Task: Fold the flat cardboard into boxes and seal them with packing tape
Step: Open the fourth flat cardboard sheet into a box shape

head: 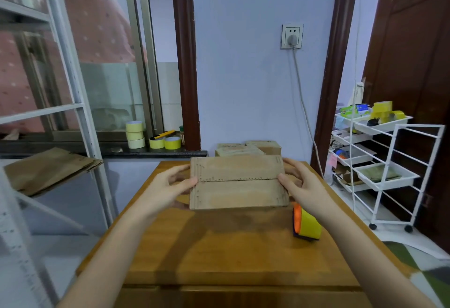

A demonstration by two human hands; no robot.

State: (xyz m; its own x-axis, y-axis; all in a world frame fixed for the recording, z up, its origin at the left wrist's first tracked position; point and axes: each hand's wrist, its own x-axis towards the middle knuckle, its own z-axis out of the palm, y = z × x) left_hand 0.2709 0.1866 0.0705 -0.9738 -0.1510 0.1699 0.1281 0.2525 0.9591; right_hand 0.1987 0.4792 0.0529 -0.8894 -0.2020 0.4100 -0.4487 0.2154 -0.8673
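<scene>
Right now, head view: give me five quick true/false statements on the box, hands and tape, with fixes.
1. Both hands, left and right, hold the cardboard box at its ends. True.
2. The box's top seam is taped. False: no tape shows on it.
3. The tape dispenser sits on the wooden table under the right forearm. True.
4. The dispenser's roll is blue. False: yellow.
5. Tape rolls stand on the windowsill. True.

Wall socket (292, 36) with plug at 12 o'clock. White wire trolley (387, 161) at 3 o'clock, dark wooden door (414, 64) behind. Glass sliding window (97, 76) at 10 o'clock. Wooden table (231, 247) centre.
</scene>
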